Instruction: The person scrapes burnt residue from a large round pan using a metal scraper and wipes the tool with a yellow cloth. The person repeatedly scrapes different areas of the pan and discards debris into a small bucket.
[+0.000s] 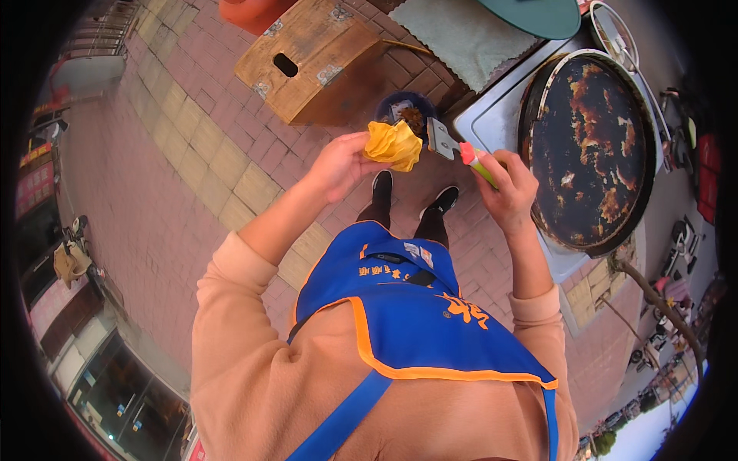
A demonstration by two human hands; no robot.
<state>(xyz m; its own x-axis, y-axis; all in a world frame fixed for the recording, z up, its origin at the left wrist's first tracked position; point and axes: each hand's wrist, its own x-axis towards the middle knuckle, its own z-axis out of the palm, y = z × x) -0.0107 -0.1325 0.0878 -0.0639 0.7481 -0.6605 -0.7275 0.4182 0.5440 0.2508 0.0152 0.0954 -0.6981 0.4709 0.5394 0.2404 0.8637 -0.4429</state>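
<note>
My left hand (pixel 340 166) is closed on a crumpled yellow sheet (pixel 394 146); I cannot tell whether it is cloth or paper. In my right hand (pixel 509 184) is a scraper with a green and pink handle (pixel 482 166). Its flat metal blade (pixel 441 140) points left, close to the yellow sheet; whether they touch is unclear. Below and behind them on the ground stands a dark bucket (pixel 428 102) with brown scraps inside, partly hidden by the sheet and the blade.
To the right, a round black griddle (pixel 588 154) with brown burnt patches sits on a metal stand (pixel 492 113). A wooden box (pixel 307 61) with a hand slot stands at the far left. A grey-green cloth (pixel 465 38) and a green lid-like disc (pixel 538 14) lie beyond.
</note>
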